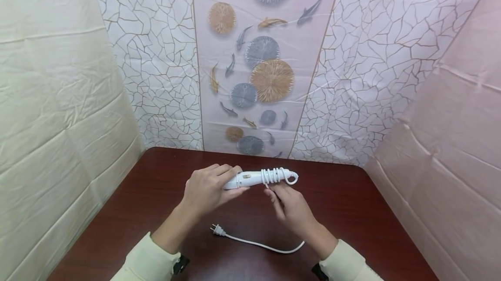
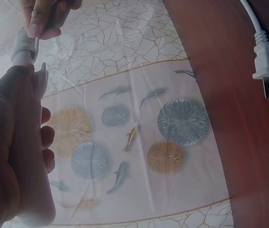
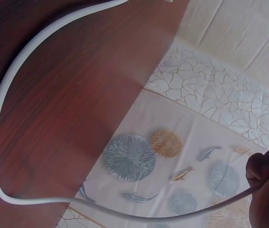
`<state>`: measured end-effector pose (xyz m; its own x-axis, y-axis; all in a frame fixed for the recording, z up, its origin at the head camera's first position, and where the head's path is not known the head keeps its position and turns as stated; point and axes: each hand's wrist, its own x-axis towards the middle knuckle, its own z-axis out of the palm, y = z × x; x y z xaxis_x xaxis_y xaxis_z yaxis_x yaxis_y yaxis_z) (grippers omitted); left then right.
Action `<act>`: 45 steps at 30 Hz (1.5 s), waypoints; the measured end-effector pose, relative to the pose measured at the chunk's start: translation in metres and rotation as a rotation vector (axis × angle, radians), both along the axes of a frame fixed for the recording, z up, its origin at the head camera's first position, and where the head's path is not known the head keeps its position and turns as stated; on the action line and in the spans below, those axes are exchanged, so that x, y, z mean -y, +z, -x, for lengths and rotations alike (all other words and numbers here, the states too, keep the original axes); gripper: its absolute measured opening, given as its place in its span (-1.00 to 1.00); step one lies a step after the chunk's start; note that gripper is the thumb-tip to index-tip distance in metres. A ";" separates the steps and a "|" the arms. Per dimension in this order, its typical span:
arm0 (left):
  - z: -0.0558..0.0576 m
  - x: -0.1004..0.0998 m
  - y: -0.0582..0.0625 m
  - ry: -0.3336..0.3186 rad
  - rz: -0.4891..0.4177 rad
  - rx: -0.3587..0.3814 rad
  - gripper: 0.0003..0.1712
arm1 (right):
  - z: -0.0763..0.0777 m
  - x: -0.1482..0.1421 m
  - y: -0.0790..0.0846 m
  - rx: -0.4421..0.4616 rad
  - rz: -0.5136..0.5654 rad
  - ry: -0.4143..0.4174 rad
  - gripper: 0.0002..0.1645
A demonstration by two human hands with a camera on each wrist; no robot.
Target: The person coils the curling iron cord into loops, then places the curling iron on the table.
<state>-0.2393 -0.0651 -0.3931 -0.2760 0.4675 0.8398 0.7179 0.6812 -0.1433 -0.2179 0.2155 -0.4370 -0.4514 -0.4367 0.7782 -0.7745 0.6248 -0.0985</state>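
A white hair iron (image 1: 251,179) is held up above the table, tilted slightly up to the right. My left hand (image 1: 206,189) grips its wider end, thumb below and fingers over the top. Several turns of white power cord (image 1: 272,176) wrap the narrow handle, and a small loop sticks out at the tip. Just under these coils my right hand (image 1: 292,209) pinches the cord. From that hand the free length of cord (image 3: 14,71) curves down to the table, ending in a two-prong plug (image 2: 266,61). My palm hides part of the iron's wide end.
The dark red-brown wooden table (image 1: 156,211) has rounded far corners. A patterned cloth (image 1: 270,81) with fish and round motifs hangs behind it. Pale cloth walls (image 1: 58,98) flank the left and right sides.
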 end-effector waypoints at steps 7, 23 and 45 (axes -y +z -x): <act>0.001 0.001 0.001 0.027 0.025 0.022 -0.46 | -0.004 0.002 0.006 -0.037 -0.035 0.013 -0.72; 0.002 0.003 -0.003 0.082 0.091 0.069 -0.46 | -0.009 0.005 0.031 -0.363 -0.125 0.073 -0.63; 0.002 0.001 -0.007 0.061 0.166 0.108 -0.46 | 0.017 -0.007 0.078 -0.298 -0.242 0.104 -0.52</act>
<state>-0.2408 -0.0665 -0.3996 -0.3920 0.5766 0.7168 0.6934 0.6973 -0.1816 -0.2352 0.2225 -0.3591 -0.1649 -0.6549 0.7375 -0.8075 0.5190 0.2804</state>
